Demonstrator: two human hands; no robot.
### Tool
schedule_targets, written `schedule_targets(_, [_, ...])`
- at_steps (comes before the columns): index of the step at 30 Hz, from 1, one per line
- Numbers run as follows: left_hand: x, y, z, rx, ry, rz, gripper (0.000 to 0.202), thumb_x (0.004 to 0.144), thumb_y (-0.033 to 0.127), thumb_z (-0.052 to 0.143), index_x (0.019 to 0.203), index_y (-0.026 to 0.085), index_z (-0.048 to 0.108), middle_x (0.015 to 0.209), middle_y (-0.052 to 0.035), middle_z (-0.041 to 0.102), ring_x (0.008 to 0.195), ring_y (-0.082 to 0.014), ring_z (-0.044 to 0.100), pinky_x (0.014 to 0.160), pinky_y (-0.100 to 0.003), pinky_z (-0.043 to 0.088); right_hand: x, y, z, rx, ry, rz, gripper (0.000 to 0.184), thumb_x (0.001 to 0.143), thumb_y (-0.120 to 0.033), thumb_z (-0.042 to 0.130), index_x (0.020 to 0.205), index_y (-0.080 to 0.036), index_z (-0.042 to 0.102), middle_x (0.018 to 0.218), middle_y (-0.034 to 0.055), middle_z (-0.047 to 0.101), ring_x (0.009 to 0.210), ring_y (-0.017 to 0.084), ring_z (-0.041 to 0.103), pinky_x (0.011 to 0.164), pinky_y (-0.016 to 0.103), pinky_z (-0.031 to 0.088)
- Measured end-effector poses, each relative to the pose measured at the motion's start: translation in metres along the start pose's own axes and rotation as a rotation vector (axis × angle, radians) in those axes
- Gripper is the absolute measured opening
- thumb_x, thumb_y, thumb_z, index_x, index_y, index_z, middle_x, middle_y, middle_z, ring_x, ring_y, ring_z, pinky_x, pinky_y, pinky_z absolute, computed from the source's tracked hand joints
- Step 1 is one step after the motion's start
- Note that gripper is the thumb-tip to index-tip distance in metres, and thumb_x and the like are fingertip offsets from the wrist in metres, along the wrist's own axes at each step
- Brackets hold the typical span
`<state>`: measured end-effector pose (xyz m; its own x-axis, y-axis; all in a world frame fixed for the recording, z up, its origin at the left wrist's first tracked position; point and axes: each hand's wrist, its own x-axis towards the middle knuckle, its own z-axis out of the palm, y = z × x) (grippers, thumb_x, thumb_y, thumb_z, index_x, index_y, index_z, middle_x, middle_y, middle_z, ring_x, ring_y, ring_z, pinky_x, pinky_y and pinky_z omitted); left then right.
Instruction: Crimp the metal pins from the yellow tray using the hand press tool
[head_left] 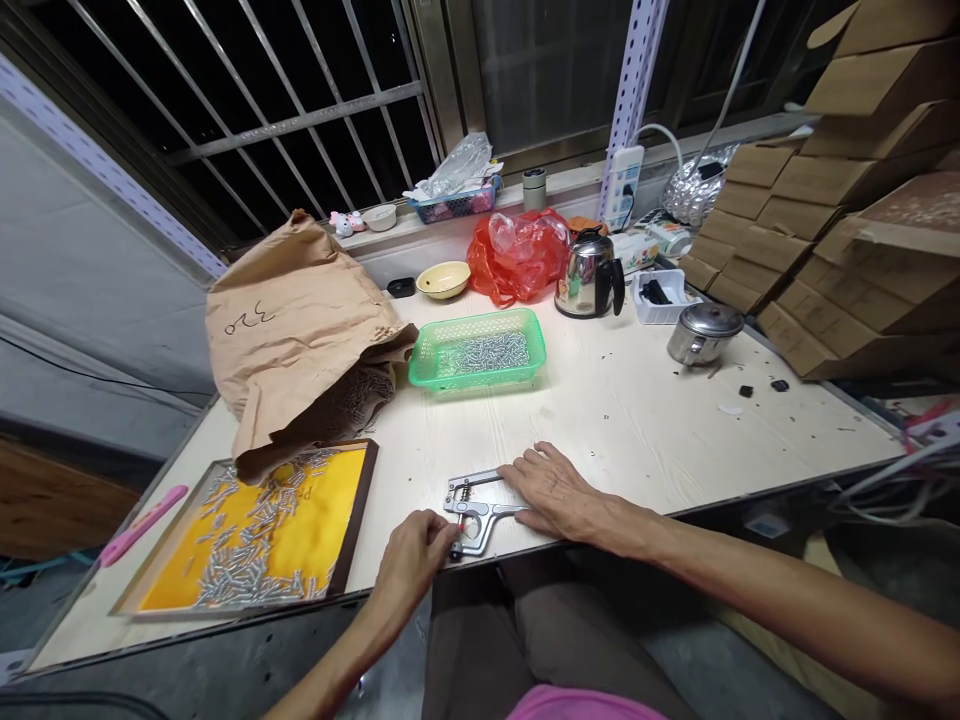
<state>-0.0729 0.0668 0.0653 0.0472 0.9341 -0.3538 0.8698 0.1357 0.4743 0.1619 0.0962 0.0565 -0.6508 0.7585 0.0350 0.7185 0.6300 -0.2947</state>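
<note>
Head view | right hand [551,492] palm-down, gripping grey metal pliers [480,512] at their 3 o'clock | left hand [411,558] bunched, 8 o'clock, cannot tell its hold | perforated green basket [427,352], 12 o'clock

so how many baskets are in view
2: a green basket on the table, beyond the pliers, holding small metal pieces; and a blue basket on the window ledge, topped with clear plastic. Others could be hidden behind the boxes.

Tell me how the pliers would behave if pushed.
The pliers would probably feel stiff, since they look metallic. Their spread handles may pivot inward, given what looks like a spring between them. Their flat, branching shape makes rolling unlikely.
</note>
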Motion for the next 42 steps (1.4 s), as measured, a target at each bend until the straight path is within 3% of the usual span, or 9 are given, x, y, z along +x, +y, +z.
schedule_targets(4, [-0.003,0.020,0.005,0.215,0.157,0.378,0.025,0.084,0.030,0.050,0.104,0.019,0.058,0.105,-0.0079,0.060,0.100,-0.0234,0.052,0.085,-0.036,0.044,0.000,0.001,0.004,0.003,0.026,-0.042,0.052,0.077,-0.028,0.061,0.124,-0.014,0.042,0.101,0.0093,0.058,0.096,0.024,0.048,0.097,0.043,0.026])
schedule_targets(9, [0.025,0.044,0.012,0.387,0.051,0.630,0.046,0.076,0.022,0.061,0.119,0.015,0.047,0.127,-0.0117,0.049,0.117,-0.0264,0.041,0.099,-0.042,0.037,0.000,0.002,0.007,0.015,0.042,-0.052,0.058,0.078,-0.027,0.060,0.130,-0.015,0.036,0.106,0.0095,0.058,0.102,0.024,0.048,0.100,0.045,0.023])
schedule_targets(13, [0.037,0.054,0.008,0.446,-0.070,0.621,0.049,0.075,0.024,0.060,0.121,0.015,0.045,0.112,-0.0093,0.055,0.101,-0.0243,0.048,0.091,-0.040,0.043,-0.002,0.002,-0.001,0.030,0.033,0.007,0.064,0.076,-0.030,0.065,0.131,-0.012,0.037,0.112,0.0116,0.056,0.107,0.026,0.046,0.101,0.047,0.025])
schedule_targets(18, [0.038,0.059,0.003,0.502,-0.097,0.603,0.060,0.076,0.024,0.059,0.130,0.013,0.035,0.116,-0.0113,0.052,0.105,-0.0254,0.046,0.092,-0.039,0.042,0.004,0.001,0.005,-0.022,-0.001,0.126,0.057,0.072,-0.034,0.070,0.118,-0.008,0.049,0.111,0.0160,0.054,0.107,0.031,0.047,0.090,0.044,0.038])
schedule_targets(25, [0.035,0.059,0.007,0.604,-0.085,0.629,0.030,0.081,0.026,0.054,0.109,0.019,0.048,0.103,-0.0082,0.053,0.098,-0.0251,0.047,0.080,-0.039,0.046,-0.009,-0.009,0.024,-0.113,0.125,0.072,0.029,0.084,-0.019,0.055,0.112,-0.014,0.053,0.107,0.0123,0.057,0.105,0.026,0.049,0.095,0.042,0.034])
schedule_targets(29, [0.031,0.056,0.014,0.594,-0.095,0.616,0.011,0.086,0.021,0.046,0.095,0.019,0.052,0.097,-0.0068,0.055,0.095,-0.0232,0.048,0.078,-0.037,0.045,-0.020,-0.015,0.030,-0.076,0.159,0.059,0.027,0.084,-0.008,0.047,0.108,-0.019,0.052,0.107,0.0084,0.057,0.103,0.023,0.050,0.093,0.041,0.035])
schedule_targets(34, [0.031,0.054,0.017,0.588,-0.113,0.609,0.013,0.090,0.022,0.040,0.091,0.020,0.053,0.095,-0.0056,0.056,0.092,-0.0214,0.049,0.077,-0.035,0.045,-0.010,-0.022,0.041,-0.121,0.163,0.166,0.013,0.087,-0.009,0.046,0.082,-0.019,0.054,0.082,0.0044,0.055,0.078,0.020,0.052,0.076,0.036,0.040])
schedule_targets(37, [0.032,0.055,0.015,0.588,-0.113,0.597,0.012,0.087,0.020,0.046,0.095,0.020,0.053,0.097,-0.0052,0.056,0.093,-0.0221,0.048,0.077,-0.035,0.046,-0.007,-0.020,0.036,-0.105,0.188,0.177,0.004,0.087,-0.017,0.052,0.088,-0.018,0.056,0.086,0.0046,0.057,0.082,0.020,0.052,0.078,0.036,0.040])
schedule_targets(42, [0.034,0.056,0.012,0.503,-0.017,0.560,0.041,0.084,0.027,0.052,0.124,0.018,0.042,0.106,-0.0090,0.053,0.098,-0.0245,0.047,0.081,-0.039,0.046,0.001,0.004,0.005,-0.023,0.145,0.102,0.035,0.083,-0.038,0.061,0.111,-0.019,0.055,0.098,0.0065,0.058,0.094,0.022,0.051,0.083,0.036,0.038])
